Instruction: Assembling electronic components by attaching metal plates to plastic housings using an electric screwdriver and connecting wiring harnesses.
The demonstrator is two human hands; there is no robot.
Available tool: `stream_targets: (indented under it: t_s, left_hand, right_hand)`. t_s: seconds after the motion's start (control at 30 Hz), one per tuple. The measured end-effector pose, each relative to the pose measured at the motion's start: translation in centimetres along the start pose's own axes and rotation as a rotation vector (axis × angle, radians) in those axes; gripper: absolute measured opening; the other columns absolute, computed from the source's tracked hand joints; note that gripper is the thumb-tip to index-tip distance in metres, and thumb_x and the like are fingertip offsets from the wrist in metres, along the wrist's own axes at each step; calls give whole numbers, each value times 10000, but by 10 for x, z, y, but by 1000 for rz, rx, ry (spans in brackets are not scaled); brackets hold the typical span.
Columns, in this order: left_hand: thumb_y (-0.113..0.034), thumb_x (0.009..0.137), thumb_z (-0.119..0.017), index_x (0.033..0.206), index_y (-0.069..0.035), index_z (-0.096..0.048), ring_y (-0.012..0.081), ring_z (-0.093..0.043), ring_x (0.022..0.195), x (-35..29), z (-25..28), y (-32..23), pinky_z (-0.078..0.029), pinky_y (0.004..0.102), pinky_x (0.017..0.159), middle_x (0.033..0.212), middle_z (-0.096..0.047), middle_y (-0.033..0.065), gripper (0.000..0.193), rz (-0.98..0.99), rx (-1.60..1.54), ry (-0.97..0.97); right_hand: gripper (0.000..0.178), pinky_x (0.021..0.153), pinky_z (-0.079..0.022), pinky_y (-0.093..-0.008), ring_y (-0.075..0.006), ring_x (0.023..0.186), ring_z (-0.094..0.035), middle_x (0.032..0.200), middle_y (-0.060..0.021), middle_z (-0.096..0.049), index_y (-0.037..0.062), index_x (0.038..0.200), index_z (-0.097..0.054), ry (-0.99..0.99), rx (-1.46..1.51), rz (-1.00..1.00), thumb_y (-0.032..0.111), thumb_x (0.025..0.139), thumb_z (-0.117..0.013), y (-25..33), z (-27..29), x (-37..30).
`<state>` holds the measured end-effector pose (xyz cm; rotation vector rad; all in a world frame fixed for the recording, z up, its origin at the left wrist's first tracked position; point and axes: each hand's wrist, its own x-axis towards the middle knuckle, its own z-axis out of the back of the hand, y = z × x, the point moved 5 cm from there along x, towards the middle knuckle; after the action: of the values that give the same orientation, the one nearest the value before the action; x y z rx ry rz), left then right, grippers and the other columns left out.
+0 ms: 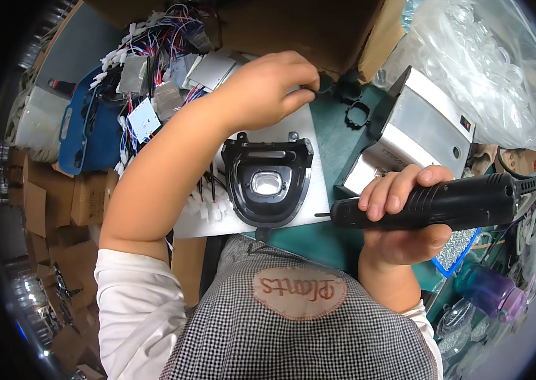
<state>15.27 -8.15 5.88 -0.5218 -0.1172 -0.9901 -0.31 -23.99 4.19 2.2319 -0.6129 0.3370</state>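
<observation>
Right hand (pixel 398 191) grips the driver (pixel 451 204), bit (pixel 323 215) near the housing (pixel 269 206), left hand (pixel 271 88) curled near black rings (pixel 348 118), can't tell its hold

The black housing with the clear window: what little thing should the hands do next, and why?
Perhaps the left hand should come over and steady the black housing: neither hand touches it on the white pad, and the right hand holds a power screwdriver pointing toward it.
</observation>
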Motion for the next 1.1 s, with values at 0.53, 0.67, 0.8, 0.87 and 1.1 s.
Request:
stream_targets:
  t_s: [0.53,0.67,0.8,0.87,1.1]
  left_hand:
    - [-101,628,-782,751,-82,-646,299,-582,1011,-127,15,-71,-467,415,857,1015,-635,57,184,168,51,10]
    - [-112,611,-791,746,-81,-649,296,-578,1033,-124,10,-74,-458,429,880,1007,-643,47,198,118,150,-4]
    - [-112,607,-792,736,-87,-655,298,-570,1080,-126,3,-68,-450,441,908,1018,-655,40,190,131,138,16]
    - [-130,628,-792,746,-100,-673,301,-554,1135,-130,2,-63,-441,448,934,1051,-662,34,170,160,150,18]
    - [-181,670,-788,818,-128,-704,301,-537,1172,-127,6,-62,-421,459,958,1105,-658,30,178,173,144,111]
  right_hand:
    - [711,556,-513,-322,-182,565,-557,746,-82,-522,22,1113,-392,11,-15,-9,588,782,-667,-3,-1,-4]
    - [716,559,-517,-325,-184,566,-560,747,-83,-523,18,1115,-394,4,-18,-1,588,780,-669,-3,0,-3]
    - [703,557,-519,-325,-187,565,-559,747,-86,-524,15,1119,-401,25,4,11,576,788,-667,-2,-1,-2]
    - [699,556,-519,-324,-187,565,-559,749,-87,-525,14,1120,-404,31,10,13,572,791,-666,-3,-2,-2]
    - [680,556,-522,-323,-189,566,-563,750,-93,-520,11,1121,-404,-1,15,-4,541,797,-679,-1,0,-4]
